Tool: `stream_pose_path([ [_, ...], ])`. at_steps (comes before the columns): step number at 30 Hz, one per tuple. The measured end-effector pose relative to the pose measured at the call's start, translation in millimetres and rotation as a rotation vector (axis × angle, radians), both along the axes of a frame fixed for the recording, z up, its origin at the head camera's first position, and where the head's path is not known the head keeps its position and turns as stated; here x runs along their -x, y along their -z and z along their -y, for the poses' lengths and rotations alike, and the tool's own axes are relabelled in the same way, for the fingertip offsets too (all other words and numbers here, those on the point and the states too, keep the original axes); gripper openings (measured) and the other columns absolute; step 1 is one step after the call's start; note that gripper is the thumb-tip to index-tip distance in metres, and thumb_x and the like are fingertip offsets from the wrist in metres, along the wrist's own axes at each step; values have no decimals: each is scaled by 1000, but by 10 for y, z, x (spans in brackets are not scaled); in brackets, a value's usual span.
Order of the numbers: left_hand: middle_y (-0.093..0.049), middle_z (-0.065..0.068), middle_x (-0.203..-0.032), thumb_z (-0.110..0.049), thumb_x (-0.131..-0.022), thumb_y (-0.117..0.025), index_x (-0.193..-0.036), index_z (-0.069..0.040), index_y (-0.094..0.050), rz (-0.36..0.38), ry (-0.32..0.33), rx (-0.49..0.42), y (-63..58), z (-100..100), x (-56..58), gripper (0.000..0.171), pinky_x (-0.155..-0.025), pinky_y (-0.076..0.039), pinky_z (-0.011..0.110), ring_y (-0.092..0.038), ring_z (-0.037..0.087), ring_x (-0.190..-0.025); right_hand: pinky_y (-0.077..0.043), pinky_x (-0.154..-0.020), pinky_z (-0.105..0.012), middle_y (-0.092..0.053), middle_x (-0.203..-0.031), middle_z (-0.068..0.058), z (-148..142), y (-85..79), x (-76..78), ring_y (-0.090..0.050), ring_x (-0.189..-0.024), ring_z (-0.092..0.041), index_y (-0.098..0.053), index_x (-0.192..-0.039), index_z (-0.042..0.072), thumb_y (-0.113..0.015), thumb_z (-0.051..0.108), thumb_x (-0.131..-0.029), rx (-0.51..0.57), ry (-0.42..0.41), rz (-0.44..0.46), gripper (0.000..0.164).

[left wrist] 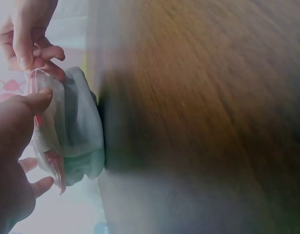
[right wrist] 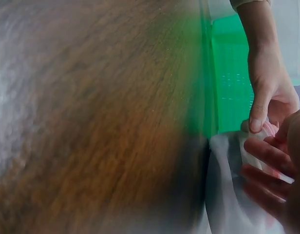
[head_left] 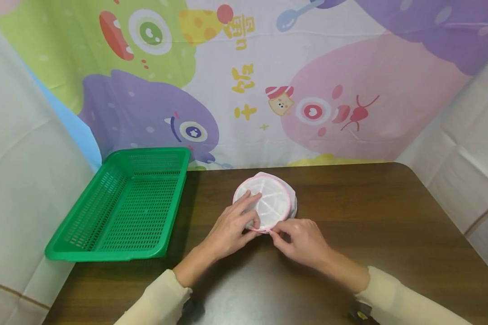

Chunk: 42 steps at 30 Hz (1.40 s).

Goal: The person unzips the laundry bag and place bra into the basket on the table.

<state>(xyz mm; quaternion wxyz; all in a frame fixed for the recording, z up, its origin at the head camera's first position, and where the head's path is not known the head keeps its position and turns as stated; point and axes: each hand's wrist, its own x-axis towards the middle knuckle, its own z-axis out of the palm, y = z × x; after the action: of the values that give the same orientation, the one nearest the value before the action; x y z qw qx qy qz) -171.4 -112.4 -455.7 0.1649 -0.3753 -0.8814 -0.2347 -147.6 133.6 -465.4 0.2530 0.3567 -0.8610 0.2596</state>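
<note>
A round white mesh laundry bag (head_left: 273, 201) with a pink zipped rim sits on the brown table. My left hand (head_left: 232, 228) reaches over its near left side, with thumb and a bent finger pinching the rim and other fingers spread over the mesh top. At the front of the rim, my right hand (head_left: 302, 239) pinches the pink zipper between thumb and forefinger; the fingertips hide the pull. In the left wrist view, the bag's pale side wall (left wrist: 84, 122) stands puffed up below the rim.
A green perforated plastic basket (head_left: 172, 225) stands on the left of the table (head_left: 370, 198). Behind the table hangs a cloth (head_left: 244, 135) printed with cartoon monsters. A small dark object (head_left: 359, 311) shows beside the right sleeve.
</note>
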Motion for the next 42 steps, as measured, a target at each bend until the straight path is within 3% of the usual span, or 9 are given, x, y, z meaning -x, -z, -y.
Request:
stream_pose_path([
  [7, -60, 14, -169, -19, -89, -98, -95, -19, -66, 30, -3, 5, -17, -62, -1, 32, -114, -58, 65, -50, 47, -163, -45, -56, -19, -75, -70, 9, 38, -5, -11, -61, -57, -6, -78, -81, 16, -86, 9, -86, 13, -10, -3, 12],
  [16, -59, 15, -169, -16, -90, -96, -95, -19, -67, 13, 0, 20, -19, -52, -8, 30, -114, -58, 64, -50, 47, -163, -47, -55, -21, -76, -70, 10, 32, 11, -13, -62, -57, -5, -79, -82, 17, -87, 8, -84, 15, 2, -34, 12],
  [28, -59, 13, -170, -16, -91, -96, -94, -20, -66, 2, 8, 26, -2, -7, 3, 30, -113, -59, 65, -51, 46, -163, -46, -55, -21, -74, -69, 9, 1, 18, -20, -62, -56, -8, -78, -82, 17, -86, 9, -85, 2, 2, -12, 12],
  [34, -59, 13, -171, -22, -90, -97, -94, -20, -66, 32, 5, 10, -22, -35, 6, 32, -114, -57, 67, -48, 46, -165, -47, -55, -20, -76, -70, 9, 30, -5, -24, -63, -57, -7, -79, -82, 16, -86, 8, -85, 15, -7, -16, 11],
  [42, -58, 13, -171, -16, -93, -94, -95, -18, -65, 51, 30, 20, -63, -44, 4, 29, -120, -53, 68, -48, 46, -166, -48, -55, -20, -77, -71, 9, 60, -25, -43, -65, -58, -7, -79, -82, 16, -85, 5, -83, 36, -34, -39, 13],
])
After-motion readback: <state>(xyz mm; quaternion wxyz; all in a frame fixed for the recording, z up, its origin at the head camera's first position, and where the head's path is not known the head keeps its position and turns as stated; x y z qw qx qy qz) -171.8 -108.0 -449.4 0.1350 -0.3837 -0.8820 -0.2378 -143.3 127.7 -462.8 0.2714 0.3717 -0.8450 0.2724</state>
